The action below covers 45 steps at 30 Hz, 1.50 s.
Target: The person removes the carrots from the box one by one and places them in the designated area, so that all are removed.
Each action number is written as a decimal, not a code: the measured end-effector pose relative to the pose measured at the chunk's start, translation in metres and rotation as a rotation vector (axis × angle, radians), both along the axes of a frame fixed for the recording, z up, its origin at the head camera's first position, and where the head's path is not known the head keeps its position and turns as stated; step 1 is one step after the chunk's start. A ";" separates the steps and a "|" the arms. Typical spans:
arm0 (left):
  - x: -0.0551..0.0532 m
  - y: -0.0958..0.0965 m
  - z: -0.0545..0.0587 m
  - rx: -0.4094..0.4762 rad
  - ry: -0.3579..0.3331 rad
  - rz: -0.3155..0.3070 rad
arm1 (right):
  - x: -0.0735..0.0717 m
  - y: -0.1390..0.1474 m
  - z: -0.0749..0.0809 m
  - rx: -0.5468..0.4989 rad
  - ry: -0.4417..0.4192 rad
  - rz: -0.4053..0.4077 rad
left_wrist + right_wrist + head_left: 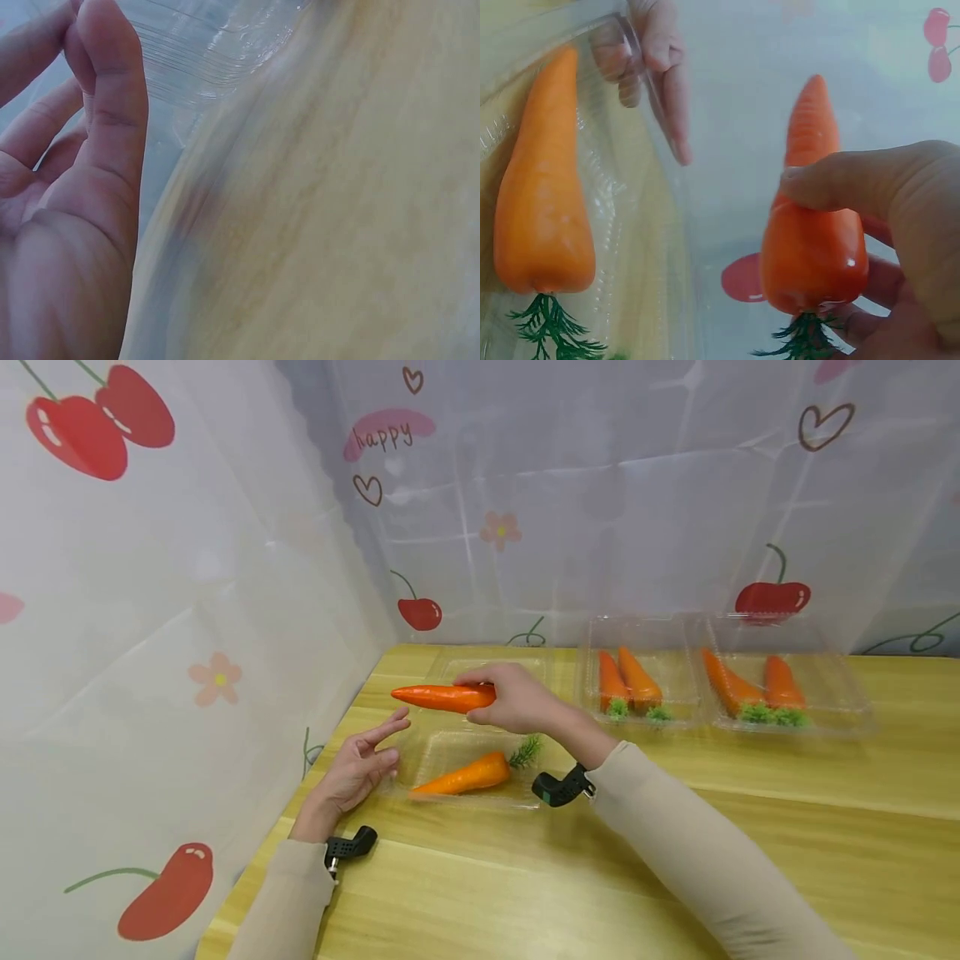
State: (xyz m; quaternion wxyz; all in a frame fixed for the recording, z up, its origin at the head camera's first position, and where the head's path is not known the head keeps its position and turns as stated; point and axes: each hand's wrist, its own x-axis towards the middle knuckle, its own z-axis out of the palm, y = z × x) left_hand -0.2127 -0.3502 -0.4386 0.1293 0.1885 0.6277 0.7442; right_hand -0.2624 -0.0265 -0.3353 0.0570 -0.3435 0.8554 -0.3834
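My right hand (517,700) grips a red-orange carrot (431,697) above an open clear plastic box (442,750). In the right wrist view, the thumb lies across the carrot's side and its green top hangs below. A lighter orange carrot (467,775) with a feathery green top lies inside the box. My left hand (356,774) is at the box's left side, its fingers extended toward the rim. Part of that hand shows through the plastic in the right wrist view; whether it touches the wall, I cannot tell.
Two more clear boxes stand at the back right, a nearer one (678,693) and a farther one (832,693), each holding two carrots with green tops. All rest on a wood-grain table (525,885). A printed curtain (600,527) hangs behind and to the left.
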 end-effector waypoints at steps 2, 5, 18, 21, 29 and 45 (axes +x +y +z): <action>-0.001 0.000 -0.001 0.008 0.009 -0.012 | 0.002 0.005 0.001 -0.040 -0.003 -0.032; -0.002 0.001 -0.001 0.012 0.014 -0.024 | 0.006 0.014 0.003 -0.072 0.004 -0.074; 0.000 0.001 -0.001 0.018 0.012 0.001 | 0.021 0.048 0.005 -0.045 0.014 -0.116; -0.001 0.000 -0.001 0.015 0.017 0.001 | 0.026 0.058 0.006 -0.043 0.014 -0.139; -0.002 0.001 -0.001 0.019 0.021 0.003 | 0.041 0.089 0.004 -0.025 0.077 -0.239; 0.001 0.004 -0.002 0.015 0.032 -0.019 | 0.059 0.158 0.000 -0.001 0.076 -0.349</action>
